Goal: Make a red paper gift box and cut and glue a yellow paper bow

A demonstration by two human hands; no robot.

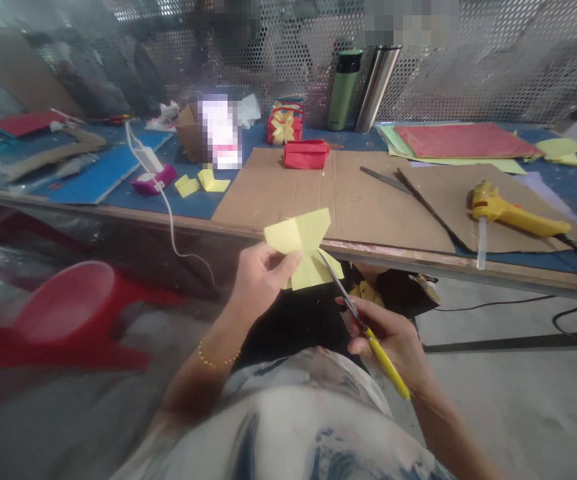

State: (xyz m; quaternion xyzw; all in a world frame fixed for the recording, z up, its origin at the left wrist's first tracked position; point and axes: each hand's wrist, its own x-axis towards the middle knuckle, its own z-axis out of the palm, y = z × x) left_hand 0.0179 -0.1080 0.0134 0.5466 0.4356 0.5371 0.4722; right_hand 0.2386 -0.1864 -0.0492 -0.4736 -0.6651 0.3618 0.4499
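Between thumb and fingers, my left hand (263,280) pinches a piece of yellow paper (313,230), creased and cut into a winged shape, just over the table's front edge. My right hand (386,333) grips yellow-handled scissors (376,347). Their blades point up and left, and the tips reach the paper's right side near its middle. Beyond the paper, a small red paper box (306,155) rests on a cardboard sheet (263,193). Behind it stands a red paper basket (284,123) with a yellow flower shape on its front.
A yellow glue gun (513,213) lies at the right, its black cord hanging off the edge. Folded yellow pieces (213,181) lie left of the cardboard, near a white cable (171,213). Two bottles (344,90) stand behind. A red stool (68,303) is at lower left.
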